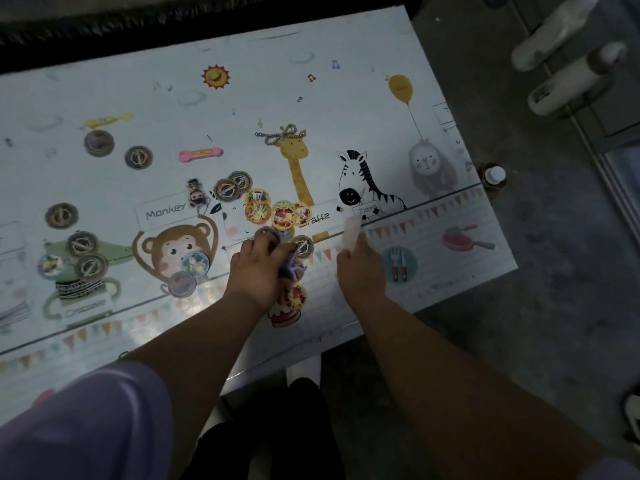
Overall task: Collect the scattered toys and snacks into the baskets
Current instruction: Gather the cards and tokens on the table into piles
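We gather toys in the middle of the table [450,289].
The discs [258,211] lie clustered just beyond our hands, and more are scattered to the left. They look light, flat and stiff, and probably slippery, so the rim is the best place to hold. Our left hand [259,268], knuckles up, curls round a purple toy [293,268]. Our right hand [362,271] pinches a blurred pale strip [350,233].

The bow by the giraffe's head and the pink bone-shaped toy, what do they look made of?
The bow looks like strung silver beads, metal or metallised plastic: small round balls with bright glints. The pink bone-shaped toy looks like smooth moulded plastic, going by its even colour, rounded ends and yellowish patch in the middle; the blur leaves this open.
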The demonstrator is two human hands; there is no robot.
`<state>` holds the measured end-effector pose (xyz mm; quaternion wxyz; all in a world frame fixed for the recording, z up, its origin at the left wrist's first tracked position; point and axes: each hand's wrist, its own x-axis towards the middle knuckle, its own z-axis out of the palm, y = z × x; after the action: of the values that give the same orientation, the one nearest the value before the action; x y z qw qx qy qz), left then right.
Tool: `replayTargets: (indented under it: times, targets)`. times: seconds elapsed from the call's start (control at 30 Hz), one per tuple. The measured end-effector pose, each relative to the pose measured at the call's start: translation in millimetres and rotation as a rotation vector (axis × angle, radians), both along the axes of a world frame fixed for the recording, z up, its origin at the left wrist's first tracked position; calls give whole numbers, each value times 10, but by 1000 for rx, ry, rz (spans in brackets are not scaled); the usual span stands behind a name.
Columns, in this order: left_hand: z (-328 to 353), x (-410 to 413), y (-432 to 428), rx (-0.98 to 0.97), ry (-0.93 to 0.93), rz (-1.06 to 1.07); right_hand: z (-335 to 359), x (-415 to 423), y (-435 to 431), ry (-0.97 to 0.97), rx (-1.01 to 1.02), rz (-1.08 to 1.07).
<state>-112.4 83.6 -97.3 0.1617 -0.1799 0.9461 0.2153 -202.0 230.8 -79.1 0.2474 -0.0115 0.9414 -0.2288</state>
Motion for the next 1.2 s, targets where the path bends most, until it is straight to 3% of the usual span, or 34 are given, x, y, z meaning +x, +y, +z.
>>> replayTargets:
  times: [0.1,0.43,0.6,0.73,0.8,0.93,1.1,1.2]
  targets:
    - [-29,-58,71,29,73,-40,-17,-22,190,36,71,24]
    - [-32,-305,210,94,-6,-52,-2,-115,350,2,61,5]
    - [32,-612,172,316,141,269,-55,-8,347,-57,73,75]
    - [-28,-851,68,411,192,325,-68,118,165,-47,21,138]
    - [-77,-834,2,339,197,247,-85,166,27,-65,36,126]
    - [-191,-504,-167,-34,-1,55,-123,246,-315,-105,90,106]
    - [-250,-83,-565,-91,-1,106,-88,284,-874,1,138,391]
    - [-237,87,-710,-108,3,172,-63,198,-1084,-17,82,392]
